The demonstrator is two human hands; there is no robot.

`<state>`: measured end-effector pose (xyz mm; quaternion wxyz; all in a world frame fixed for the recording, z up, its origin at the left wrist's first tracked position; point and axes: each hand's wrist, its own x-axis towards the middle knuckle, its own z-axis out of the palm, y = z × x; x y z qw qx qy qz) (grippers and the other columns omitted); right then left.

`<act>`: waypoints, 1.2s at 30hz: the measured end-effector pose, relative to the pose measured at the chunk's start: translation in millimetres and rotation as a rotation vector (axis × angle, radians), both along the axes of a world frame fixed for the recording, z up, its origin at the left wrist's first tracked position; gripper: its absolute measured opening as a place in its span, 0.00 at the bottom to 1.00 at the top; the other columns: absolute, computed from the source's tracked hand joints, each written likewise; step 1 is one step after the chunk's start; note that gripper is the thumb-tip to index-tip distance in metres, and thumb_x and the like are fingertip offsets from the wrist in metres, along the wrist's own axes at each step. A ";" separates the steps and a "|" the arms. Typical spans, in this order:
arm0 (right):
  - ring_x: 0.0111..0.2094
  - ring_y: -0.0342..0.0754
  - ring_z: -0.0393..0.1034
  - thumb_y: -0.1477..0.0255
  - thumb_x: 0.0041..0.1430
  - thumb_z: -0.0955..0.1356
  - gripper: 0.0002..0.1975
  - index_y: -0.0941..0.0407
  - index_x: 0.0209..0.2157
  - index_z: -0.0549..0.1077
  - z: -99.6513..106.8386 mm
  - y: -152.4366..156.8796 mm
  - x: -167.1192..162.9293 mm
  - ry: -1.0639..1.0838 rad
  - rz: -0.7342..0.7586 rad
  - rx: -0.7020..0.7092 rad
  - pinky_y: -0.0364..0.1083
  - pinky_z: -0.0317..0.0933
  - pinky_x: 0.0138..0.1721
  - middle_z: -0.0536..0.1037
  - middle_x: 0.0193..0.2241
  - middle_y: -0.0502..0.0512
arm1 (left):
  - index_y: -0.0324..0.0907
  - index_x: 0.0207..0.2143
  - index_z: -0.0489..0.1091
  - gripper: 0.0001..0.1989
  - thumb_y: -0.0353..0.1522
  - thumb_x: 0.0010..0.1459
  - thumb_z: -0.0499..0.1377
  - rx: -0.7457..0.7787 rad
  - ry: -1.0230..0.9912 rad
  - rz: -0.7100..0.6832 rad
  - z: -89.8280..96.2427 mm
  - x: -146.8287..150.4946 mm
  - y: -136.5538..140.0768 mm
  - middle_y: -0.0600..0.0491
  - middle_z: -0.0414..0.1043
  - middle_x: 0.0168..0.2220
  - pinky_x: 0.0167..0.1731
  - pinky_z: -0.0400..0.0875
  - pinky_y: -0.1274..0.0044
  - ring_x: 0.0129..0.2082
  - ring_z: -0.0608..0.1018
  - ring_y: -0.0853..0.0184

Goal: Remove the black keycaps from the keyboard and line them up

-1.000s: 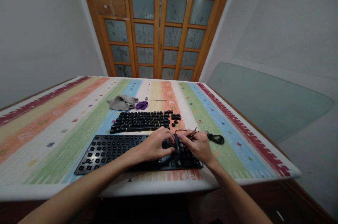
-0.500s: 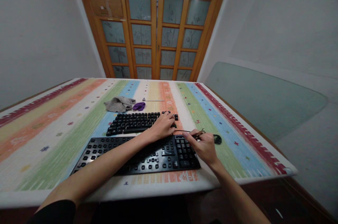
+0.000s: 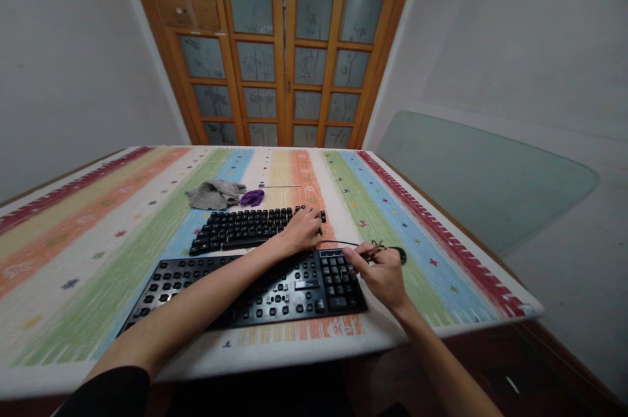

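A black keyboard point(image 3: 289, 302) lies near the table's front edge. Most of its left and middle part has no keycaps, while caps remain on the number pad. Behind it, loose black keycaps point(image 3: 240, 226) are laid out in rows. Reaching across the keyboard, my left hand point(image 3: 303, 230) rests at the right end of these rows, fingers curled down. What is under its fingertips is hidden. My right hand point(image 3: 381, 268) is beside the number pad's upper right corner, thumb and fingers pinched together. Whatever it grips is too small to make out. A black cable point(image 3: 402, 254) lies coiled just behind it.
A grey cloth point(image 3: 216, 194) and a purple cloth point(image 3: 252, 198) lie behind the keycaps. Farther back is a thin rod point(image 3: 282, 186). A striped tablecloth point(image 3: 118, 234) covers the table. A glass panel point(image 3: 481, 175) leans against the right wall; wooden doors point(image 3: 284, 57) stand beyond.
The whole view has shifted slightly. My right hand has moved a little to the right relative to the number pad. My left hand stays at the keycap rows.
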<state>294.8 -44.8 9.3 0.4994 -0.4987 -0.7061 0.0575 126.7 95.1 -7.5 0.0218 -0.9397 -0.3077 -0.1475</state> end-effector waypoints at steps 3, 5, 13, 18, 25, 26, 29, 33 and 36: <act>0.13 0.41 0.64 0.59 0.63 0.66 0.23 0.57 0.18 0.71 0.3 -0.4 -0.4 -0.001 0.008 -0.003 0.42 0.58 0.22 0.71 0.11 0.48 | 0.36 0.31 0.74 0.05 0.28 0.52 0.60 0.003 -0.003 -0.009 1.2 0.8 -0.3 0.42 0.70 0.41 0.45 0.68 0.64 0.45 0.69 0.53; 0.13 0.41 0.64 0.59 0.63 0.67 0.23 0.57 0.18 0.71 0.5 -0.6 -0.2 -0.003 0.009 0.003 0.42 0.58 0.22 0.71 0.12 0.48 | 0.37 0.31 0.75 0.04 0.28 0.52 0.60 0.010 0.001 -0.006 1.8 1.1 -0.2 0.42 0.70 0.41 0.45 0.68 0.64 0.46 0.69 0.53; 0.13 0.41 0.63 0.60 0.63 0.67 0.23 0.57 0.18 0.71 -1.2 -1.2 0.3 0.015 0.017 -0.007 0.42 0.58 0.21 0.71 0.12 0.48 | 0.35 0.33 0.75 0.06 0.29 0.54 0.59 0.033 0.021 0.003 3.1 -0.6 0.1 0.42 0.70 0.41 0.47 0.69 0.65 0.46 0.69 0.54; 0.13 0.40 0.62 0.61 0.62 0.68 0.22 0.57 0.17 0.72 0.4 -2.7 -0.3 0.040 0.032 -0.004 0.41 0.57 0.20 0.70 0.12 0.48 | 0.36 0.33 0.74 0.06 0.30 0.54 0.60 0.035 -0.005 -0.003 6.6 -2.4 -2.1 0.43 0.70 0.40 0.47 0.69 0.65 0.45 0.69 0.55; 0.11 0.40 0.62 0.62 0.60 0.69 0.20 0.57 0.18 0.73 -8.3 -12.0 -6.1 0.193 0.137 -0.117 0.40 0.55 0.15 0.71 0.12 0.49 | 0.38 0.33 0.71 0.03 0.29 0.56 0.58 0.002 -0.120 -0.049 13.8 -21.8 -17.4 0.46 0.70 0.37 0.47 0.68 0.67 0.42 0.70 0.58; 0.11 0.40 0.63 0.62 0.60 0.69 0.20 0.57 0.18 0.73 -11.0 -14.2 -7.5 0.207 0.166 -0.146 0.39 0.55 0.14 0.72 0.12 0.49 | 0.38 0.33 0.71 0.03 0.29 0.58 0.57 -0.018 -0.141 -0.072 14.2 -26.9 -23.7 0.47 0.70 0.37 0.47 0.67 0.67 0.42 0.70 0.59; 0.11 0.40 0.64 0.62 0.59 0.70 0.20 0.58 0.18 0.74 -18.7 -20.0 -11.8 0.226 0.236 -0.218 0.39 0.55 0.14 0.72 0.12 0.50 | 0.39 0.36 0.70 0.05 0.29 0.60 0.55 -0.095 -0.203 -0.120 15.2 -43.7 -48.8 0.47 0.71 0.40 0.47 0.68 0.68 0.43 0.71 0.61; 0.12 0.40 0.64 0.62 0.59 0.71 0.18 0.58 0.19 0.75 -23.8 -22.9 -17.0 0.194 0.261 -0.228 0.39 0.56 0.15 0.73 0.13 0.50 | 0.40 0.42 0.71 0.10 0.31 0.57 0.59 -0.198 -0.212 -0.185 18.8 -64.1 -86.6 0.47 0.72 0.42 0.47 0.69 0.69 0.44 0.72 0.60; 0.13 0.40 0.64 0.63 0.59 0.71 0.17 0.58 0.20 0.76 -24.3 -23.2 -20.8 0.154 0.284 -0.221 0.39 0.57 0.16 0.74 0.14 0.50 | 0.40 0.43 0.71 0.16 0.34 0.52 0.63 -0.241 -0.245 -0.194 19.1 -75.3 -107.8 0.47 0.72 0.45 0.51 0.68 0.67 0.47 0.72 0.58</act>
